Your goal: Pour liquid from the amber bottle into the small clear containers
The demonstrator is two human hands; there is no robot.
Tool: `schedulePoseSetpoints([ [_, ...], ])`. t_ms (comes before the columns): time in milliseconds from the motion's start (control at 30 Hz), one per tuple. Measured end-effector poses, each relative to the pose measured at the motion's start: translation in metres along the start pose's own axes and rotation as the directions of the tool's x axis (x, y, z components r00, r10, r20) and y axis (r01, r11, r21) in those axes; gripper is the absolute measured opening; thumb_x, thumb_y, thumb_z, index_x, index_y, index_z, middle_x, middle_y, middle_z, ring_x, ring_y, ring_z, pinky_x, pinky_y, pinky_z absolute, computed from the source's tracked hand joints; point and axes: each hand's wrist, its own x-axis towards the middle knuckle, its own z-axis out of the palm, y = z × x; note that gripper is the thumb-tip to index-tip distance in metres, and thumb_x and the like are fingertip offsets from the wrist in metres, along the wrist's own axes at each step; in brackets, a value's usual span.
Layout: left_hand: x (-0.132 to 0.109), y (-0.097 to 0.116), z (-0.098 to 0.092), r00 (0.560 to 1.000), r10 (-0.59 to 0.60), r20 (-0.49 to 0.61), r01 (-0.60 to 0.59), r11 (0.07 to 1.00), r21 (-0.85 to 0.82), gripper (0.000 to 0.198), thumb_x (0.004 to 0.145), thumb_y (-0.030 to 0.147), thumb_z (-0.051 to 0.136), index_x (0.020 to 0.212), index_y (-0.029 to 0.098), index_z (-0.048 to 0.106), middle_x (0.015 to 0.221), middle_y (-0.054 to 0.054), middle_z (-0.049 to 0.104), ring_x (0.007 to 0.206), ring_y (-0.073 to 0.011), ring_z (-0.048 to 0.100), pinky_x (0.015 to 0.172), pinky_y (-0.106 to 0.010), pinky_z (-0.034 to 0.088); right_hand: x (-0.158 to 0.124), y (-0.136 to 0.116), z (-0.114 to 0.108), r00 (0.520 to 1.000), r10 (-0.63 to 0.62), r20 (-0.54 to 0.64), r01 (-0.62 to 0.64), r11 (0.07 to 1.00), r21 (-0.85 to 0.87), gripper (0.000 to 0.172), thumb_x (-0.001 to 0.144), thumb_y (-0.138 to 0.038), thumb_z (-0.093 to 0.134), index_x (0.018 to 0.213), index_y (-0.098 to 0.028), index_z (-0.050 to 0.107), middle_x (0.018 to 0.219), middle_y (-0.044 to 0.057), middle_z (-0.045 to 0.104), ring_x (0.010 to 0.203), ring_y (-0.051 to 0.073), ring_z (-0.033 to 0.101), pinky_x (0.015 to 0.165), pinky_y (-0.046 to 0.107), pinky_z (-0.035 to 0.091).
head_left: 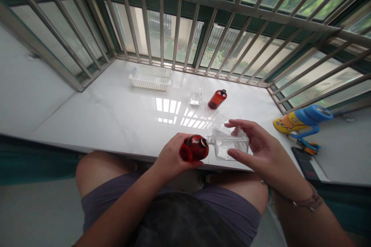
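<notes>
My left hand (171, 156) is wrapped round a reddish-brown bottle (193, 148), whose black-ringed mouth points right and up. In my right hand (261, 146) is a clear square bottle (230, 147), tipped on its side with its neck to the left. Thumb and fingers grip it from both sides. The two necks meet or nearly meet; I cannot tell whether liquid passes between them. Farther back lies a second reddish-brown bottle (217, 99) with a black cap, seen at a slant. Beside it stands a small clear glass piece (196, 98).
A white perforated basket (150, 79) sits at the back left of the white marbled counter (116, 112). On the right are a blue and yellow flask (301, 119), a small orange and blue object (310, 146) and a dark phone (304, 164). Metal window bars (176, 34) rise behind.
</notes>
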Motion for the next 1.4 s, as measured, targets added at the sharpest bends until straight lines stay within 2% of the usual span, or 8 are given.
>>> schedulePoseSetpoints([
  [300, -0.0007, -0.0019, 0.0012, 1.0, -0.003, 0.004, 0.003, 1.0, -0.021, 0.074, 0.066, 0.041, 0.102, 0.13, 0.028, 0.066, 0.127, -0.005, 0.071, 0.117, -0.0284, 0.069, 0.103, -0.042, 0.056, 0.0009, -0.0034, -0.0021, 0.999, 0.022, 0.027, -0.02, 0.998, -0.054, 0.064, 0.084, -0.051, 0.088, 0.14, -0.036, 0.063, 0.143, 0.007, 0.067, 0.117, 0.026, 0.066, 0.1, 0.039, 0.058],
  [1067, -0.0016, -0.0057, 0.0032, 1.0, -0.007, 0.006, 0.008, 1.0, -0.009, 0.075, 0.067, 0.044, 0.101, 0.13, 0.028, 0.065, 0.127, -0.006, 0.07, 0.117, -0.0287, 0.068, 0.103, -0.042, 0.055, 0.0039, -0.0056, -0.0054, 0.999, 0.016, 0.049, -0.009, 0.989, -0.147, 0.066, 0.084, -0.055, 0.087, 0.142, -0.037, 0.062, 0.139, 0.006, 0.069, 0.11, 0.026, 0.066, 0.096, 0.04, 0.058],
  [1400, -0.0022, -0.0073, 0.0037, 1.0, -0.017, 0.015, 0.017, 1.0, -0.024, 0.074, 0.066, 0.044, 0.101, 0.13, 0.028, 0.066, 0.127, -0.006, 0.07, 0.116, -0.0285, 0.068, 0.103, -0.042, 0.055, 0.0074, -0.0089, -0.0052, 0.997, -0.002, 0.071, 0.015, 0.981, -0.191, 0.065, 0.084, -0.055, 0.087, 0.142, -0.037, 0.063, 0.139, 0.006, 0.069, 0.114, 0.027, 0.067, 0.098, 0.041, 0.057],
])
